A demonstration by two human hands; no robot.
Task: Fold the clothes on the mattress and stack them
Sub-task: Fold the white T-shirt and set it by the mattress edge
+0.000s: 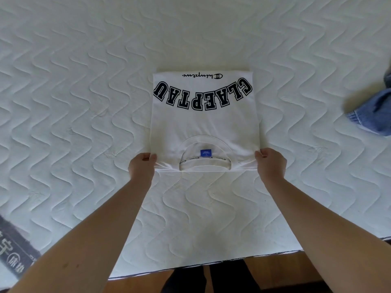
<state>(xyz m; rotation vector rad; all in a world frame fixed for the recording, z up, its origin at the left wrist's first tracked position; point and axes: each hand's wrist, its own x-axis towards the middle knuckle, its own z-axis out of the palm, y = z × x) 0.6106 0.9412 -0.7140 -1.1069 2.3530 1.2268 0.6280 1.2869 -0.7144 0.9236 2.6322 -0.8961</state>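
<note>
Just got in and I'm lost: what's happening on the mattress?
A person is folding a white T-shirt with black lettering on the quilted mattress. The left hand and right hand each pinch a collar-end corner. The shirt lies flat, sides already folded in. Blue denim lies at the right edge.

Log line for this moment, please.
left hand: grips T-shirt collar edge | right hand: same | jeans: unfolded, right
</note>
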